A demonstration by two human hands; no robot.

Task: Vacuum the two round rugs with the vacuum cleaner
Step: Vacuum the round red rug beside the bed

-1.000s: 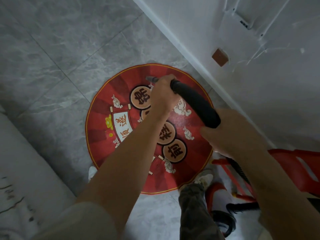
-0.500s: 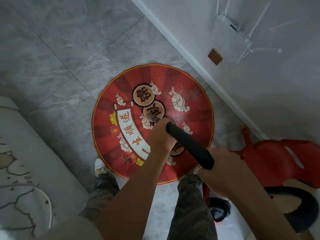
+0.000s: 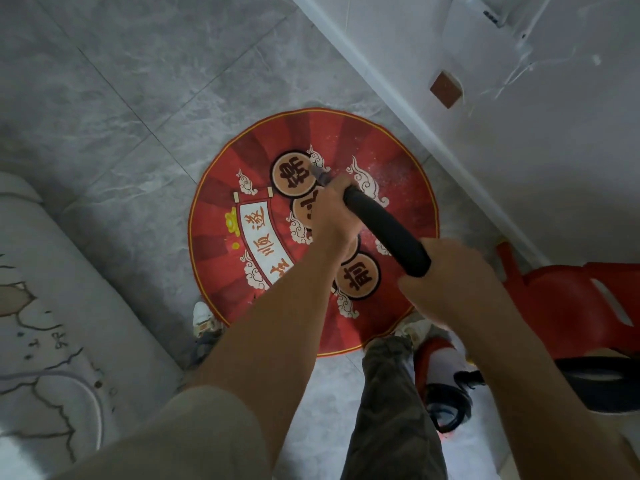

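Head view looks down at a red round rug (image 3: 346, 133) lying flat on the grey tile floor (image 3: 138, 98), close to the white baseboard (image 3: 398, 98) that runs diagonally across the upper right. The rug shows a scroll banner, cloud shapes and tan circles with characters. Pale specks (image 3: 391, 174) are scattered over its upper right part.

A black vacuum tube (image 3: 384, 230) slants from lower right to upper left over the rug. The nozzle tip (image 3: 320, 174) sits at the edge of the topmost tan circle - actual contact with the pile cannot be told.

The left hand (image 3: 334, 216) wraps its fingers round the tube's lower end, just behind the nozzle. The right hand (image 3: 450, 282) is seen from the back and slightly blurred, fingers curled round the tube's upper end. Both arms are stretched forward.

The vacuum body (image 3: 440, 372) - red and white - stands on the floor at lower right, beside the person's right leg (image 3: 391, 410). 2 pale shoes show: 1 (image 3: 202, 318) just off the rug's lower left rim, 1 (image 3: 412, 329) on its lower right rim.

A red plastic chair (image 3: 571, 299) sits at the right edge. A pale patterned mat (image 3: 52, 306) fills the left side. A small brown square (image 3: 446, 90) marks the white wall.
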